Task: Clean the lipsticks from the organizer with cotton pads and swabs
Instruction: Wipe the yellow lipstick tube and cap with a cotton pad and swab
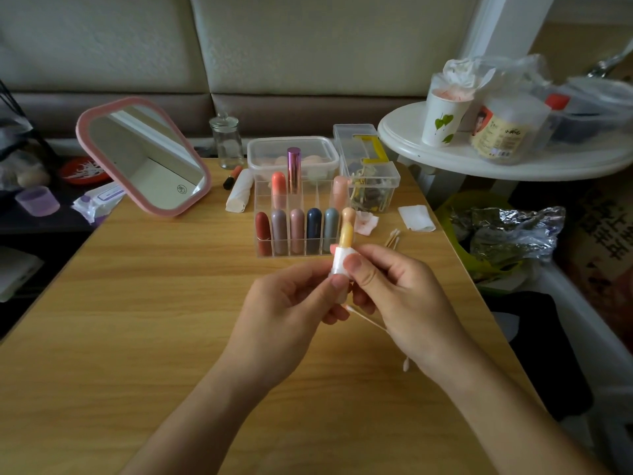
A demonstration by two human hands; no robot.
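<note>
An uncapped lipstick (345,241) with a yellow stick and white base stands upright between my hands, just in front of the clear organizer (301,234). My left hand (291,303) pinches its lower end. My right hand (400,296) grips the white base, with the thumb in front. A cotton swab (368,320) runs under my right hand; how it is held is hidden. The organizer holds several capped lipsticks in red, mauve, pink, navy, grey and peach. A folded cotton pad (416,217) and loose swabs (392,237) lie to its right.
A pink-framed mirror (144,156) leans at the back left. Behind the organizer stand a clear lidded box (293,156), a glass jar (226,140) and a box of small items (371,176). A white round table (507,156) with a cup stands at the right, a bin below.
</note>
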